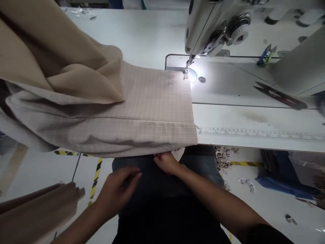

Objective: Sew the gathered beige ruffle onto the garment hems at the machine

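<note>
A beige checked fabric piece (157,101) lies across the sewing table, its upper right corner under the presser foot (186,73) of the sewing machine (205,27). Plain tan cloth (83,78) is bunched over its left part. My right hand (166,163) is closed just below the table's front edge, against the hanging fabric; its fingertips are partly hidden and I cannot make out what they hold. Over my lap, my left hand (118,189) is apart from the cloth, fingers loosely curved, with a gap between thumb and forefinger and nothing seen in it.
Thread snips (280,96) lie right of the needle, with smaller blue-green snips (266,56) farther back. A printed ruler (228,132) runs along the table's front edge. Brown cloth (40,213) hangs at lower left. Fabric scraps (223,157) and blue cloth (284,186) are below right.
</note>
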Motion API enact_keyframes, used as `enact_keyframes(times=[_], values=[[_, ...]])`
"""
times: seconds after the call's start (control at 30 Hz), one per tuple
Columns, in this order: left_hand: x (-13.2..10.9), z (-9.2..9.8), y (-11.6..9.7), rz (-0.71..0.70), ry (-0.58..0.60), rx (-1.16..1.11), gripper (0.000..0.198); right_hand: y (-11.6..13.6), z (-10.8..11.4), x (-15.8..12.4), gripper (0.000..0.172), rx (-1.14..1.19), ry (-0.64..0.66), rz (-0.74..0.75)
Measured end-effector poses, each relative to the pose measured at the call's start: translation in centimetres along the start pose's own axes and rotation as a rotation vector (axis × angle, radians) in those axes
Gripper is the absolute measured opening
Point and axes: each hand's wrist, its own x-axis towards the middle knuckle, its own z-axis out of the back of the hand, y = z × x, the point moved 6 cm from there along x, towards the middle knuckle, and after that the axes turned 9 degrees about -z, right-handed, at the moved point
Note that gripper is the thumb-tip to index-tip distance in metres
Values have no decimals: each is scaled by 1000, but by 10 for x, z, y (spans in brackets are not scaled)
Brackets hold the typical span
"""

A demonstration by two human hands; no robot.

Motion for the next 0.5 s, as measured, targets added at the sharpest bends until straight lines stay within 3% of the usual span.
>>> enact_keyframes(times=[0.1, 0.17, 0.27, 0.37, 0.43, 0.5], values=[[-35, -23, 13, 83, -22, -14, 12, 14, -23, 42, 34, -28, -5, -10], [-43, -27, 15, 100, -38, -34, 15, 25, -20, 42, 29, -44, 28, 30], [-34, -29, 9, 64, -40, -66, 25, 42, -1, -4, 19, -60, 140, 130], [-5, -37, 1, 57, 153, -196, 49, 59, 31, -73, 20, -10, 242, 214], [17, -43, -9, 51, 378, -326, 32, 68, 54, -105, 28, 171, 280, 186], [37, -37, -20, 66, 543, -456, 16, 70, 65, -119, 39, 419, 403, 103]])
